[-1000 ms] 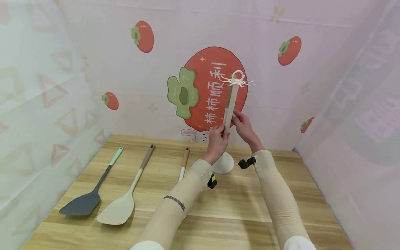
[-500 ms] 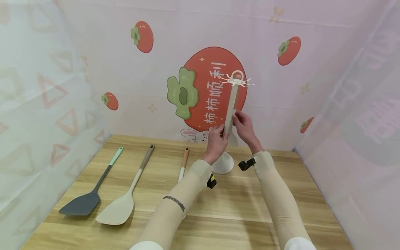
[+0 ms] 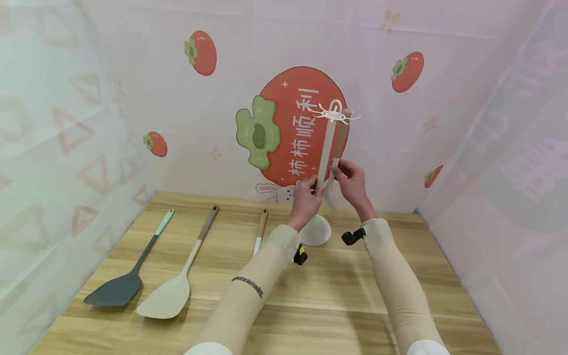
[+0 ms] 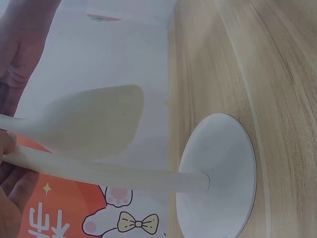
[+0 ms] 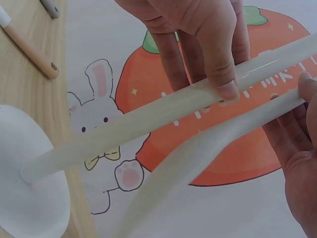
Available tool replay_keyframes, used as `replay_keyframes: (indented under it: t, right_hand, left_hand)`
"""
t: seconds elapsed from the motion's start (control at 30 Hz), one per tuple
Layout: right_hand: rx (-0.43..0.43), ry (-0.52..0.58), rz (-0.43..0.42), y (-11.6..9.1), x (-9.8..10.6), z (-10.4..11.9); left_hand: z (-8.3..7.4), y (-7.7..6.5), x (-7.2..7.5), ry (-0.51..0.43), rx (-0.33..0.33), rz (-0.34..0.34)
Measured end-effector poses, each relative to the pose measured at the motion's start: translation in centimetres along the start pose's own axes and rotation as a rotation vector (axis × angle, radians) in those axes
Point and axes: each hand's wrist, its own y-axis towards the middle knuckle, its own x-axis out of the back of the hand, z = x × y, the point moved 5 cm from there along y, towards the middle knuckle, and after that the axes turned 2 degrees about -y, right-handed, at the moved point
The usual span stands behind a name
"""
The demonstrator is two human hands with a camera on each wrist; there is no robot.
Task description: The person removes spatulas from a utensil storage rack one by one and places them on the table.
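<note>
A white utensil stand (image 3: pixel 326 153) rises upright from a round base (image 3: pixel 316 230), with a ring of hooks (image 3: pixel 335 115) at its top. My left hand (image 3: pixel 305 201) grips the pole partway up, its thumb and fingers around it in the right wrist view. To the right of the pole, my right hand (image 3: pixel 352 182) pinches the white neck of a spatula (image 5: pixel 218 139). Its brown handle (image 3: pixel 342 135) points up beside the hooks. The pale spatula head (image 4: pixel 94 121) hangs downward, apart from the table. Whether the handle's top touches a hook I cannot tell.
On the wooden table (image 3: pixel 355 305) lie a dark grey turner with a mint handle (image 3: pixel 117 290), a cream turner (image 3: pixel 168 297) and a brown-handled utensil (image 3: pixel 262 227) partly hidden by my left arm. A printed cloth (image 3: pixel 301 39) backs the table; cloth also hangs at both sides.
The spatula in my right hand has moved from behind and left of the pole to its right side. My left hand stays on the pole.
</note>
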Motion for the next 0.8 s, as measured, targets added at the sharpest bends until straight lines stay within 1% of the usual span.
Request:
replay_keyframes:
  t: [0.13,0.43,0.63,0.8]
  right_hand:
    - [0.003,0.009,-0.006,-0.26,0.03,0.21]
    - [0.079,-0.015,-0.051,-0.62,0.63,0.52]
    - [0.130,-0.017,-0.053,-0.80,0.79,0.76]
    - [0.162,-0.030,-0.059,-0.92,0.79,1.02]
  left_hand:
    - [0.11,-0.09,0.00,-0.015,0.010,0.012]
    - [0.27,0.05,-0.16,-0.059,-0.001,0.004]
    - [0.32,0.03,-0.08,-0.051,-0.017,-0.009]
    - [0.44,-0.04,-0.13,-0.073,-0.003,-0.008]
